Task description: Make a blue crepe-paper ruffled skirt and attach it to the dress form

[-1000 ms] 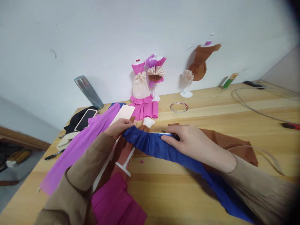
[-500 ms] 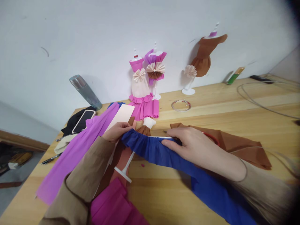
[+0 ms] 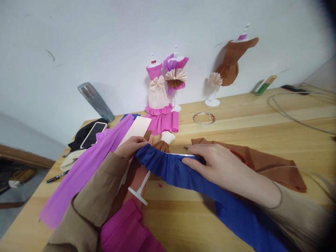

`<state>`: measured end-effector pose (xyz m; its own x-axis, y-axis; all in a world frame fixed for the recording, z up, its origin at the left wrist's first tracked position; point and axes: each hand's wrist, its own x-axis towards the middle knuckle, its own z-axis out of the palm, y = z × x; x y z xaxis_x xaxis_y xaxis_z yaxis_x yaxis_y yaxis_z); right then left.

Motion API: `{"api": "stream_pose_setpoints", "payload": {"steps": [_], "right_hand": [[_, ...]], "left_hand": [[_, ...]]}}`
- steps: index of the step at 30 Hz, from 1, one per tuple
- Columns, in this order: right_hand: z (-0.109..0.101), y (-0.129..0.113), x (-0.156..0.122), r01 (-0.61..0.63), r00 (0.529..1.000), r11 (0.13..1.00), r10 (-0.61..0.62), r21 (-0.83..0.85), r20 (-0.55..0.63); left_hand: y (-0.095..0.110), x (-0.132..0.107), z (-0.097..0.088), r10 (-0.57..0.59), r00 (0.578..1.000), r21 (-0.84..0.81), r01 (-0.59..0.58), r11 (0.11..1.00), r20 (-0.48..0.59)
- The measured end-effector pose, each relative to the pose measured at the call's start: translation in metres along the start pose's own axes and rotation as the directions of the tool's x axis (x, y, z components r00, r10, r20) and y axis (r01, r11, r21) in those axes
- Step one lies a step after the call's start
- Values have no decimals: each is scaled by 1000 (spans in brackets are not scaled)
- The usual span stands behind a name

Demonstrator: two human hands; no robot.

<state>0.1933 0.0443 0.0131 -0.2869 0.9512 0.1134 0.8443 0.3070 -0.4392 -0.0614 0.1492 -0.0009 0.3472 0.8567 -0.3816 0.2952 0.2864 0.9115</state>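
1. Since it has to carry the whole spread, the wooden table has most stuff pushed outward, probably to free the middle for both hands
2. Biggest thing in hand is the blue strip: gathered at its left end, it runs between both hands above the middle of the table, then trails off under the right forearm. I'd guess the two-handed hold is there to stop the ruffles going slack
3. Purple sheet lies out left, brown sheet out right beyond the right wrist
4. Right hand is over the strip, thumb laid on the near face and index along the top edge, a small gap between their tips; other fingers are hidden, can't tell how tightly they're closed
5. Left hand has thumb and index pinched together on the gathered end, likely to anchor the folds
6. Red handle pokes out behind the right hand, scissors maybe, can't tell if gripped
7. Thin white edging shows along the strip's top, just left of the right thumb
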Motion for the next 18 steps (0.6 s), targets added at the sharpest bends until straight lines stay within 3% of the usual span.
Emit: {"api": "stream_pose_setpoints", "payload": {"steps": [18], "right_hand": [[-3,0,1,7,1000,999,-6,32,-7]], "left_hand": [[-1,1,-2,11,1000,-22,-10,1000,16]]}}
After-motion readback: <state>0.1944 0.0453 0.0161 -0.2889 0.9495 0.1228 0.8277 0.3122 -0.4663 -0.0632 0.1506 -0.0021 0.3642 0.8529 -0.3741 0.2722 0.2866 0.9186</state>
